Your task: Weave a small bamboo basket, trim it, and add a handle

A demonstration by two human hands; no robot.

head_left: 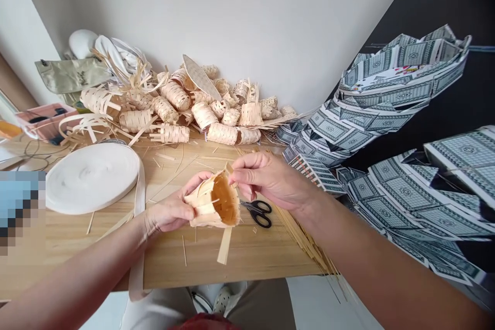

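The left hand (170, 211) holds a little woven basket (212, 206). The right hand (266, 178) pinches a strip (229, 169) at its rim. I think weaving is underway; tucking that strip needs a gentle pull.

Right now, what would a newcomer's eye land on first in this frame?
Centre frame, the left hand cradles a small woven basket while the right hand pinches a strip at its rim, black scissors just behind. A heap of finished baskets lines the wall, and a white tape roll lies at left.
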